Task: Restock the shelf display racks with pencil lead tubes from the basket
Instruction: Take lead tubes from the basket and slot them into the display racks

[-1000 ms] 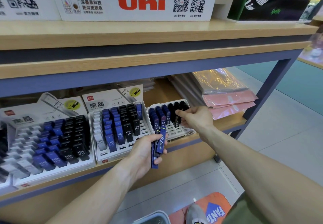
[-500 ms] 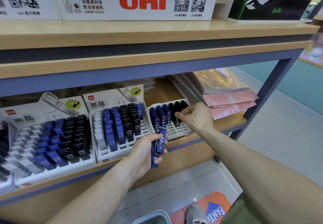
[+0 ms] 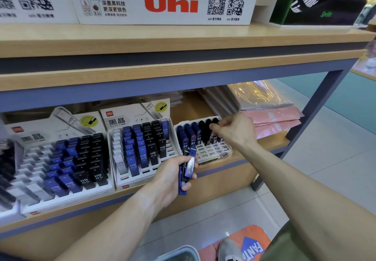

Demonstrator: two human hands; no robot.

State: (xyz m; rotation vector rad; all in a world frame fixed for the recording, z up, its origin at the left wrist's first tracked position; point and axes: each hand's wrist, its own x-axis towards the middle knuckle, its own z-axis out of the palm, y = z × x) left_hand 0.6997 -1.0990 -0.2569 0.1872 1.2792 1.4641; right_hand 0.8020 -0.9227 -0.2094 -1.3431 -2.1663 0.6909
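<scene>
My left hand (image 3: 173,179) grips a small bundle of blue pencil lead tubes (image 3: 188,169) in front of the lower shelf edge. My right hand (image 3: 234,130) reaches into the small white display rack (image 3: 215,153) at the right and pinches a dark tube (image 3: 213,136) standing in its back row. That rack holds blue and black tubes at the back, with open slots at the front. Two larger white racks (image 3: 142,142) (image 3: 61,159) to the left are packed with white, blue and black HB 0.5 tubes.
A grey basket rim (image 3: 179,254) shows at the bottom edge by my shoe. Pink and clear plastic packs (image 3: 270,118) lie on the shelf right of the small rack. A white uni box (image 3: 162,2) sits on the upper shelf. A blue-grey shelf post (image 3: 317,102) stands at right.
My right hand has lifted slightly over the back row of the small rack, still pinching a dark tube. My left hand stays in place with its bundle.
</scene>
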